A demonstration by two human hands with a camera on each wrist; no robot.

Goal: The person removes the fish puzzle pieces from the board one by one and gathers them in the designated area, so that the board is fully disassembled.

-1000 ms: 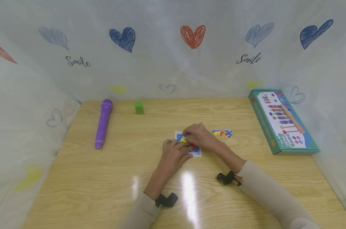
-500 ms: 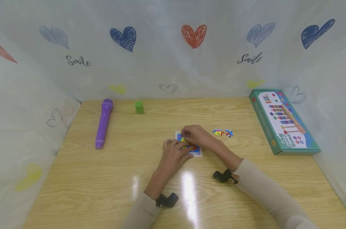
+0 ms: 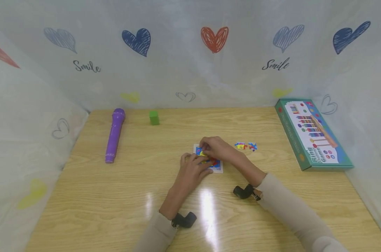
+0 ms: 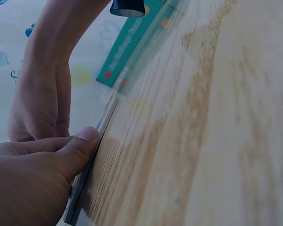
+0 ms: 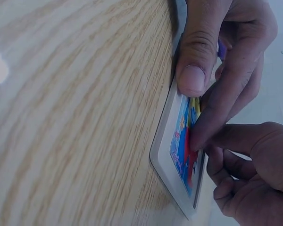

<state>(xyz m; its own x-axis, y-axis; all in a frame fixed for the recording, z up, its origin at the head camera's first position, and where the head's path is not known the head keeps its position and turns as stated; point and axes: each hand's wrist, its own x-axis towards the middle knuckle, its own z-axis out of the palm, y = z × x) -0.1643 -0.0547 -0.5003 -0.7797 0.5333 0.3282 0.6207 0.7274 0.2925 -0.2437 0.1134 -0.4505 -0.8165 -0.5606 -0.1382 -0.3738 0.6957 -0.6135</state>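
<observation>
A small jigsaw puzzle [image 3: 217, 167] with a white border and a colourful picture lies on the table. My left hand [image 3: 192, 170] rests on its left part, fingers extended across the picture. In the left wrist view, the thumb of the left hand [image 4: 35, 176] lies along the puzzle's edge. My right hand [image 3: 220, 148] is over the puzzle's upper part, its fingers bent and tips down at the surface. In the right wrist view, the right hand's [image 5: 269, 172] fingertips meet close to the left fingers; whether they pinch a piece is hidden. Loose puzzle pieces [image 3: 241, 145] lie right of the puzzle.
A purple toy microphone [image 3: 114, 136] lies at the left of the wooden table [image 3: 140, 196]. Near the back edge stands a green block [image 3: 154, 118]. At the right is a green game box [image 3: 313, 134]. A white curtain [image 3: 178, 73] with printed hearts surrounds the table.
My right hand has shifted slightly left over the puzzle, and its wrist has moved a little left and up. The left hand stays in place on the puzzle.
</observation>
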